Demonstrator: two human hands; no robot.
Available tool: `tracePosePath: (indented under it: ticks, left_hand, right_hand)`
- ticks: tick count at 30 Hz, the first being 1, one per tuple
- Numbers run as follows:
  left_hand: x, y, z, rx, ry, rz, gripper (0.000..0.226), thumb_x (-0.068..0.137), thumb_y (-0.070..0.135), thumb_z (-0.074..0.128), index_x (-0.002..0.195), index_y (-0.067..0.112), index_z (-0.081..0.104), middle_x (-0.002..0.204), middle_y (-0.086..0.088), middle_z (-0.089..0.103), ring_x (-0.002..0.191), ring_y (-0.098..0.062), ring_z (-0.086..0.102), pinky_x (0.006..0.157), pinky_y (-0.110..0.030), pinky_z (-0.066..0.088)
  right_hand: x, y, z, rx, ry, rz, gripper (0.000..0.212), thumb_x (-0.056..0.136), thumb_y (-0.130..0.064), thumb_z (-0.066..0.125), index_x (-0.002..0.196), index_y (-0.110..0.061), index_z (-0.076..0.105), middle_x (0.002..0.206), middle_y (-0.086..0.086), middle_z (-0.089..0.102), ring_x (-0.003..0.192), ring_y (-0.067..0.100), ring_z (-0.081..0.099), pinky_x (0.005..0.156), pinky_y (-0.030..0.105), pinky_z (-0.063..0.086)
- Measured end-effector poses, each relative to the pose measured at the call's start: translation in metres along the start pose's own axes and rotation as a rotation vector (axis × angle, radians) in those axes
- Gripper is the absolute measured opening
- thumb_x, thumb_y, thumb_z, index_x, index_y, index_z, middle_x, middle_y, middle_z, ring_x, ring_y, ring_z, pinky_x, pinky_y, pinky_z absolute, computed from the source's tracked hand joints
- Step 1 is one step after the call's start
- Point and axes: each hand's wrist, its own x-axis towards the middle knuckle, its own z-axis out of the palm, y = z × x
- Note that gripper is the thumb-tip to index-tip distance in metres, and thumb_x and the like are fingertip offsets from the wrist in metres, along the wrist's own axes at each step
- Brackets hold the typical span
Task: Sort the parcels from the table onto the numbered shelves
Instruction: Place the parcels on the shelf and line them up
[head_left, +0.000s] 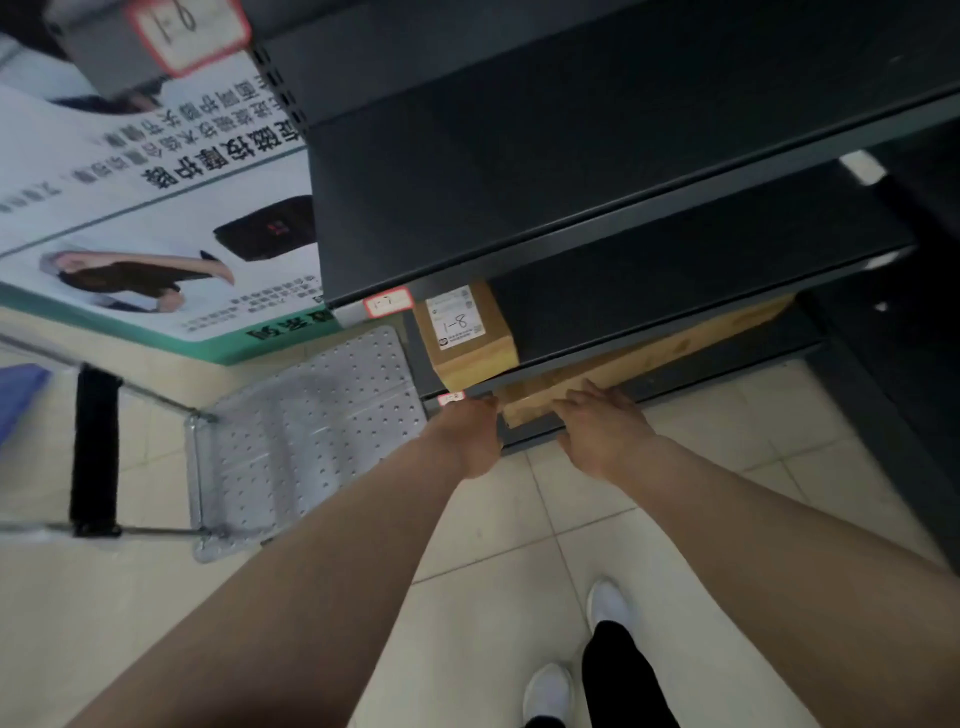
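Newbie: Fingers of the right hand (597, 431) lie fairly straight across the near end of the long carton (524, 413), so they're pressing rather than clutching. The left hand (467, 434) is at the carton's left corner, but its back hides the fingertips. Can't tell if that one grips or just pushes. Decent way to handle it?

Regular: Looks fine tbh. The carton sits just below the middle of the frame on the bottom shelf (753, 353). Most of it is tucked under the shelf above, with the near end poking past the front lip by the little red-edged tag (451, 398).

It's plain brown cardboard, stiff-looking, no dents showing, so it should slide without buckling. The length and the two hands on it hint at some weight, but that's only a guess. Cardboard on painted metal probably drags a bit, so flat palms on the end face suit pushing. For lifting, one hand under each short end. Mind the smaller box marked 1-8 (467, 332), just up-left and close beside it.
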Motion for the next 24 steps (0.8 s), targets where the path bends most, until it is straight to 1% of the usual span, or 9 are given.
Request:
tracePosePath:
  ticks: [2,5,6,8,10,12,16,20,24]
  left_hand:
    - [-0.023,0.015,0.0,0.053,-0.014,0.064,0.05,0.099,0.024,0.051,0.145,0.01,0.039,0.141,-0.014,0.049,0.125,-0.029,0.051,0.102,-0.039,0.044]
    - [-0.058,0.043,0.004,0.093,0.006,0.163,0.049,0.098,0.024,0.052,0.145,0.018,0.04,0.133,-0.01,0.055,0.117,-0.026,0.056,0.091,-0.033,0.047]
    - [-0.069,0.054,0.005,0.121,0.001,0.213,0.05,0.099,0.022,0.051,0.147,0.021,0.037,0.135,-0.01,0.053,0.119,-0.026,0.055,0.091,-0.033,0.046]
    - [-0.09,0.076,0.01,0.178,-0.013,0.316,0.051,0.1,0.021,0.049,0.149,0.02,0.034,0.141,-0.009,0.05,0.124,-0.026,0.052,0.099,-0.034,0.045]
    - [-0.106,0.101,0.016,0.208,-0.033,0.419,0.051,0.1,0.024,0.048,0.148,0.019,0.034,0.143,-0.01,0.049,0.125,-0.026,0.051,0.101,-0.037,0.045]
    - [-0.122,0.13,0.028,0.245,-0.062,0.51,0.055,0.099,0.028,0.05,0.15,0.019,0.032,0.147,-0.009,0.044,0.129,-0.027,0.047,0.104,-0.038,0.043]
    - [-0.157,0.198,0.061,0.408,-0.068,0.703,0.051,0.097,0.031,0.053,0.144,0.016,0.04,0.146,-0.01,0.045,0.13,-0.029,0.046,0.1,-0.035,0.042]
    - [-0.205,0.269,0.099,0.616,-0.081,0.91,0.05,0.096,0.028,0.055,0.143,0.016,0.043,0.147,-0.008,0.046,0.132,-0.026,0.045,0.102,-0.031,0.039]
    - [-0.257,0.341,0.146,0.776,-0.078,1.074,0.046,0.092,0.021,0.055,0.137,0.017,0.049,0.14,-0.011,0.052,0.126,-0.03,0.05,0.104,-0.037,0.043]
  right_hand:
    - [-0.038,0.008,0.006,0.012,0.026,0.063,0.05,0.101,-0.032,0.036,0.148,-0.017,0.029,0.153,0.003,0.031,0.145,0.023,0.016,0.115,0.044,0.023]
    - [-0.102,0.02,0.011,0.091,0.063,0.163,0.052,0.102,-0.033,0.036,0.15,-0.016,0.025,0.157,0.006,0.025,0.147,0.023,0.011,0.116,0.042,0.017]
    - [-0.124,0.023,0.014,0.109,0.069,0.198,0.053,0.102,-0.033,0.035,0.151,-0.016,0.022,0.158,0.006,0.022,0.148,0.023,0.009,0.117,0.043,0.014]
    - [-0.168,0.029,0.023,0.144,0.09,0.271,0.054,0.103,-0.033,0.035,0.152,-0.016,0.02,0.159,0.006,0.019,0.148,0.023,0.008,0.118,0.043,0.011]
    - [-0.212,0.034,0.034,0.187,0.117,0.343,0.055,0.103,-0.033,0.036,0.153,-0.017,0.02,0.159,0.006,0.019,0.148,0.023,0.008,0.119,0.043,0.01]
    - [-0.257,0.04,0.05,0.228,0.136,0.427,0.055,0.103,-0.034,0.036,0.152,-0.017,0.021,0.159,0.005,0.02,0.148,0.023,0.008,0.119,0.043,0.011]
    - [-0.342,0.056,0.091,0.295,0.19,0.624,0.052,0.101,-0.036,0.038,0.149,-0.017,0.028,0.156,0.006,0.027,0.147,0.024,0.014,0.118,0.043,0.017]
    - [-0.426,0.069,0.131,0.375,0.223,0.831,0.049,0.1,-0.037,0.039,0.144,-0.016,0.035,0.15,0.007,0.035,0.143,0.025,0.023,0.113,0.043,0.026]
    - [-0.515,0.076,0.174,0.493,0.261,1.026,0.048,0.1,-0.037,0.04,0.142,-0.016,0.037,0.146,0.006,0.04,0.135,0.025,0.035,0.109,0.042,0.033]
